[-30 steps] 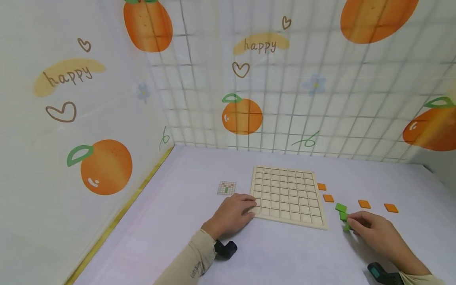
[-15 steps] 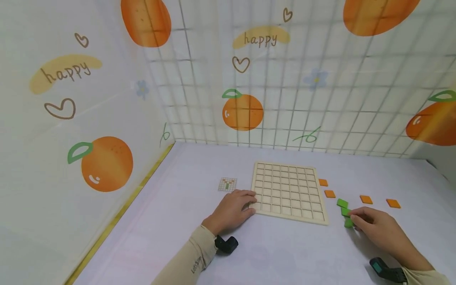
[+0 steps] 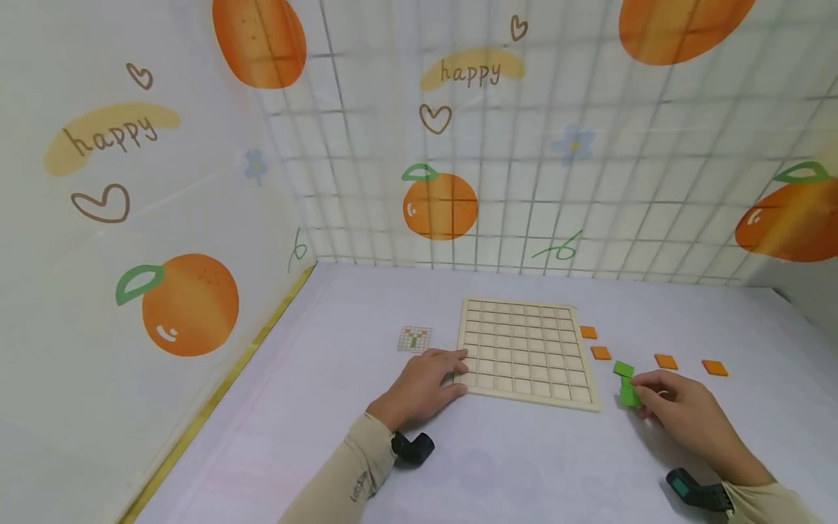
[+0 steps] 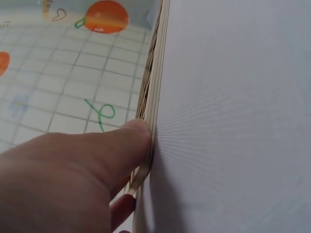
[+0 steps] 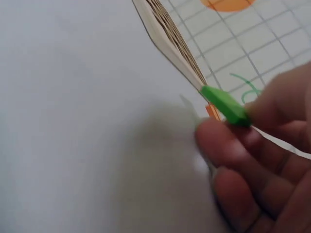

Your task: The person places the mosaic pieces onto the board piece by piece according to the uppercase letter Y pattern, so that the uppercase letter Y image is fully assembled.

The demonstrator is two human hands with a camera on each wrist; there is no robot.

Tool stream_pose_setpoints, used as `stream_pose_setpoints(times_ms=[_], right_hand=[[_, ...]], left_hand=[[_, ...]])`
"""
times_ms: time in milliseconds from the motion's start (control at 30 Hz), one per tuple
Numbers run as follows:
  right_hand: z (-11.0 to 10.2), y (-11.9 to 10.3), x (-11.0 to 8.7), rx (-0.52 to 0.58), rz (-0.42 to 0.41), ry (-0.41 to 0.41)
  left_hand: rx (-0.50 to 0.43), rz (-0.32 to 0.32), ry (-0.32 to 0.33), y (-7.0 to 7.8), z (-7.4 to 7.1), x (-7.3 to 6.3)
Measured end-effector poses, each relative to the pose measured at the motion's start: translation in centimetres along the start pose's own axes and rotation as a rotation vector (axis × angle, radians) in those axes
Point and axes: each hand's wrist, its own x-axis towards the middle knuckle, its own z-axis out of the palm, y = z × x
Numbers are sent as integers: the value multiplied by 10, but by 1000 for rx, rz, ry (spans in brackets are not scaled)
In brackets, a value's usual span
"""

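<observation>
In the head view a pale wooden grid board (image 3: 524, 353) lies flat on the white table, its cells bare. My left hand (image 3: 425, 386) rests against its left edge, fingertips at the rim near the front corner. The left wrist view shows a digit pressing on the board's edge (image 4: 154, 92). Right of the board, my right hand (image 3: 681, 415) pinches a green square tile (image 5: 226, 106) between thumb and finger, lifted and tilted. Close behind it lies another green tile (image 3: 623, 369). A third is mostly covered by the held tile and fingers.
Several orange tiles lie to the right: one orange tile (image 3: 588, 332) by the board's edge, another orange tile (image 3: 715, 367) farthest right. A small pattern card (image 3: 414, 339) lies left of the board. A fabric wall printed with oranges (image 3: 440, 207) stands behind the table.
My right hand has picked at the nearest green tile and now holds it raised, slightly overlapping the middle one. My left hand stays at the board; the head view has shifted slightly.
</observation>
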Motion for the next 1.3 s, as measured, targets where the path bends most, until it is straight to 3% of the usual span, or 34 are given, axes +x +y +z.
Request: stream_pose_setpoints(times_ms=[133,300,433,800,1300], right_hand=[[3,-6,1,77,13,-10],[4,-15,4,94,-6,-18],[8,-23,6,141,-22,-50],[19,-41,9,182,-19,-89],[24,-57,9,185,-47,-57]], left_hand=[[-19,-23,-20,0,-3,-1],[-78,-42,-28,2,-3,-2],[-63,-38,-15,1,-1,-3],[-54,-31,-48,-2,-1,-3],[-51,-43,-42,0,0,-3]])
